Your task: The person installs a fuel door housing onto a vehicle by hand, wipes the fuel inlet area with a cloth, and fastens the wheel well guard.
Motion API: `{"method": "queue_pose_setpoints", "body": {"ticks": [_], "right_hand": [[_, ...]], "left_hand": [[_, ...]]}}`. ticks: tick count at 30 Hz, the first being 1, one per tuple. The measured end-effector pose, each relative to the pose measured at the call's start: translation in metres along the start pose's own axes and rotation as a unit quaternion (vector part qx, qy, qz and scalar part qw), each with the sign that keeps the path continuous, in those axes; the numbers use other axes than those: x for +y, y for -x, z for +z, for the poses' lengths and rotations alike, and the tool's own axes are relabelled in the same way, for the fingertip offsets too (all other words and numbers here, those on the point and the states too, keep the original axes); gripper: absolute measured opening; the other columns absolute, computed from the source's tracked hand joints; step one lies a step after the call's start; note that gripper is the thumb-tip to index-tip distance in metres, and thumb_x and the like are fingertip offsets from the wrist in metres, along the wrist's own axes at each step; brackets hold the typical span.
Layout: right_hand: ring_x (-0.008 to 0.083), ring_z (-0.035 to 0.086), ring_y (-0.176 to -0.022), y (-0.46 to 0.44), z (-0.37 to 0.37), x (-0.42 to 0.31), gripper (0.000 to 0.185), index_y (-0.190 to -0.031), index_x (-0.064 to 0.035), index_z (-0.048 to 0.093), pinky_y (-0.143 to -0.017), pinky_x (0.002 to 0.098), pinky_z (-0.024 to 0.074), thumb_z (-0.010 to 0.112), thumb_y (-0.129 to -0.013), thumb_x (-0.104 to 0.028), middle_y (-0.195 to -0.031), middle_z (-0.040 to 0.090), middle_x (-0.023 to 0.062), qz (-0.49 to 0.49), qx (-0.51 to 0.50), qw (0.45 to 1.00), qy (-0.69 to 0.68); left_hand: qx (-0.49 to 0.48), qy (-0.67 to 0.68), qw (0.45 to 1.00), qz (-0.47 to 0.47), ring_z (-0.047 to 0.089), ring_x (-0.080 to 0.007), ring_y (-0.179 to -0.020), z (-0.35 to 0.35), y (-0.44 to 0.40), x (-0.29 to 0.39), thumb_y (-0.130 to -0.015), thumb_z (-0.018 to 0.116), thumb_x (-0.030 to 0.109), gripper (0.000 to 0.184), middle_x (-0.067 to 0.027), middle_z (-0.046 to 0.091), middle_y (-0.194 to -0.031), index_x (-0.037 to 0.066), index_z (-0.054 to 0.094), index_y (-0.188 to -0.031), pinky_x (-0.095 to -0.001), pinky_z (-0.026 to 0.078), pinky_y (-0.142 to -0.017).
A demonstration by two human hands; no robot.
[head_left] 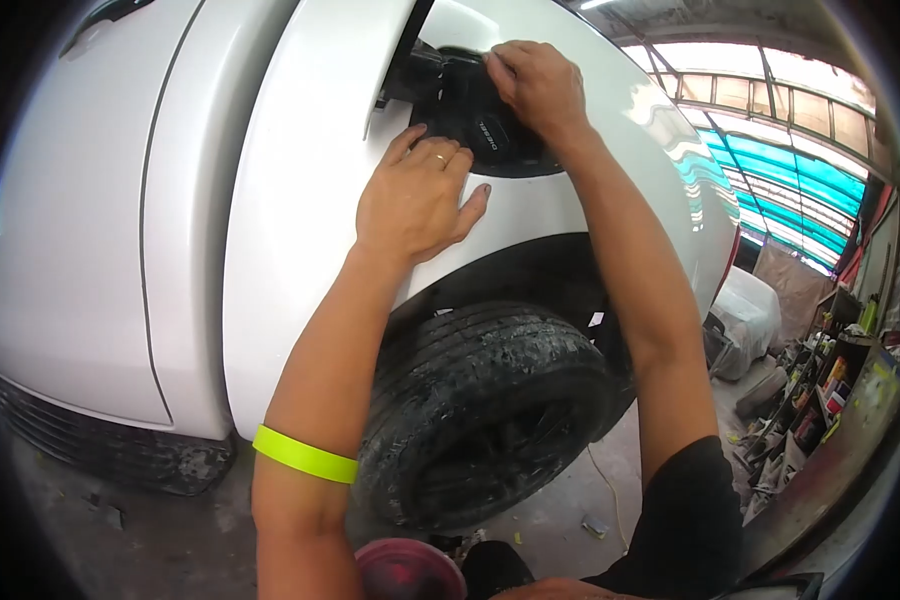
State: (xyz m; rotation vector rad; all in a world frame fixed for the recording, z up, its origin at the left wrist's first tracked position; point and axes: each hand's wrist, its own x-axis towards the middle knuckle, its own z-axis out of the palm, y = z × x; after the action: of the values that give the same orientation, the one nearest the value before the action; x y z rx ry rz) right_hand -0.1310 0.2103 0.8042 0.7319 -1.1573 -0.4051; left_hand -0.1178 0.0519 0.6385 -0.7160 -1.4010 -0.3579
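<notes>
A black fuel filler housing (460, 105) sits in the side of the white vehicle, and its cap (488, 137) carries the word DIESEL. The fuel door (375, 60) stands swung out on the left. My left hand (415, 200) rests at the lower left rim of the recess, fingers bent over the edge and thumb held apart, holding nothing visible. At the upper right rim is my right hand (542, 92), its thumb and fingers closed on the edge of the black housing. The fingers partly hide that edge.
Below the recess is the wheel arch with a dusty black tyre (480, 390). A reddish bucket (410, 570) stands on the floor near me. Shelves crowded with clutter (820, 400) line the right side, and a plastic-covered object (745, 320) stands behind the vehicle.
</notes>
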Motion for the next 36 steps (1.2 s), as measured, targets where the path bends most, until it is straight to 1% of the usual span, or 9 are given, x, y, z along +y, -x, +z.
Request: {"method": "queue_pose_setpoints", "body": {"ticks": [4, 23, 26, 28, 29, 31, 32, 34, 36], "right_hand": [[0.0260, 0.065, -0.061, -0.012, -0.003, 0.005, 0.027, -0.071, -0.0111, 0.066, -0.054, 0.0384, 0.0542, 0.063, -0.089, -0.031, -0.067, 0.064, 0.0051, -0.059, -0.051, 0.996, 0.052], [0.0256, 0.068, -0.067, -0.005, 0.007, -0.016, 0.023, -0.074, -0.0131, 0.069, -0.055, 0.0405, 0.0537, 0.064, -0.084, -0.033, -0.074, 0.067, 0.0032, 0.015, -0.068, 0.990, 0.124], [0.0263, 0.068, -0.072, -0.007, 0.003, -0.020, 0.024, -0.076, -0.0125, 0.070, -0.059, 0.0427, 0.0544, 0.067, -0.082, -0.035, -0.078, 0.069, 0.0037, 0.072, -0.073, 0.990, 0.098], [0.0316, 0.066, -0.096, -0.011, 0.000, -0.027, 0.030, -0.088, -0.0126, 0.072, -0.081, 0.0462, 0.0529, 0.073, -0.076, -0.040, -0.100, 0.069, 0.0120, 0.225, -0.114, 0.967, 0.035], [0.0316, 0.066, -0.096, -0.007, 0.009, -0.027, 0.030, -0.088, -0.0126, 0.072, -0.081, 0.0462, 0.0529, 0.073, -0.076, -0.040, -0.100, 0.069, 0.0120, 0.225, -0.116, 0.967, 0.035], [0.0394, 0.047, -0.126, 0.001, 0.029, -0.023, 0.048, -0.109, -0.0151, 0.069, -0.104, 0.0502, 0.0384, 0.078, -0.071, -0.043, -0.132, 0.053, 0.0238, 0.346, -0.036, 0.937, -0.001], [0.0394, 0.047, -0.126, 0.000, 0.029, -0.027, 0.048, -0.109, -0.0151, 0.069, -0.104, 0.0502, 0.0384, 0.078, -0.071, -0.043, -0.132, 0.053, 0.0238, 0.346, -0.035, 0.938, -0.001], [0.0429, 0.026, -0.139, 0.001, 0.027, -0.034, 0.068, -0.124, -0.0134, 0.059, -0.112, 0.0543, 0.0233, 0.081, -0.068, -0.044, -0.146, 0.033, 0.0289, 0.436, -0.071, 0.896, -0.042], [0.0417, 0.025, -0.140, -0.005, 0.027, -0.039, 0.072, -0.126, -0.0111, 0.057, -0.112, 0.0561, 0.0228, 0.082, -0.067, -0.044, -0.147, 0.032, 0.0284, 0.469, -0.061, 0.880, -0.048]], "left_hand": [[0.000, -0.003, 1.000, 0.004, 0.062, -0.0247, -0.108, 0.001, 0.001, 0.000, -0.087, 0.063, 0.032, 0.035, -0.0118, 0.067, -0.108, 0.002, 0.066, -0.104, -0.0417, 0.038, -0.109], [-0.004, 0.019, 1.000, -0.013, 0.062, -0.0244, -0.108, 0.002, 0.003, -0.001, -0.088, 0.061, 0.034, 0.037, -0.0122, 0.068, -0.109, 0.003, 0.066, -0.107, -0.0407, 0.037, -0.111], [0.010, 0.009, 1.000, -0.010, 0.062, -0.0240, -0.107, 0.004, 0.003, -0.001, -0.089, 0.060, 0.034, 0.036, -0.0119, 0.068, -0.108, 0.003, 0.066, -0.107, -0.0407, 0.037, -0.111], [0.001, 0.009, 1.000, -0.010, 0.062, -0.0241, -0.108, 0.003, 0.002, -0.001, -0.089, 0.060, 0.034, 0.037, -0.0120, 0.068, -0.108, 0.003, 0.066, -0.107, -0.0407, 0.036, -0.111], [-0.008, 0.007, 1.000, -0.011, 0.062, -0.0242, -0.108, 0.003, 0.002, -0.001, -0.089, 0.060, 0.034, 0.037, -0.0120, 0.067, -0.108, 0.003, 0.066, -0.108, -0.0407, 0.036, -0.111], [-0.008, 0.007, 1.000, -0.010, 0.062, -0.0244, -0.109, 0.004, 0.003, -0.001, -0.089, 0.060, 0.034, 0.037, -0.0123, 0.067, -0.109, 0.003, 0.065, -0.108, -0.0408, 0.036, -0.111], [-0.006, 0.004, 1.000, -0.009, 0.062, -0.0245, -0.109, 0.003, 0.002, -0.002, -0.088, 0.060, 0.034, 0.037, -0.0126, 0.067, -0.110, 0.003, 0.065, -0.108, -0.0409, 0.036, -0.111], [-0.015, 0.002, 1.000, -0.011, 0.061, -0.0246, -0.110, 0.001, 0.002, 0.000, -0.088, 0.061, 0.034, 0.037, -0.0128, 0.067, -0.110, 0.003, 0.065, -0.108, -0.0410, 0.036, -0.111], [-0.023, 0.000, 1.000, -0.011, 0.061, -0.0247, -0.110, 0.000, 0.001, 0.000, -0.088, 0.061, 0.034, 0.037, -0.0130, 0.067, -0.111, 0.003, 0.065, -0.107, -0.0411, 0.035, -0.111]]}}
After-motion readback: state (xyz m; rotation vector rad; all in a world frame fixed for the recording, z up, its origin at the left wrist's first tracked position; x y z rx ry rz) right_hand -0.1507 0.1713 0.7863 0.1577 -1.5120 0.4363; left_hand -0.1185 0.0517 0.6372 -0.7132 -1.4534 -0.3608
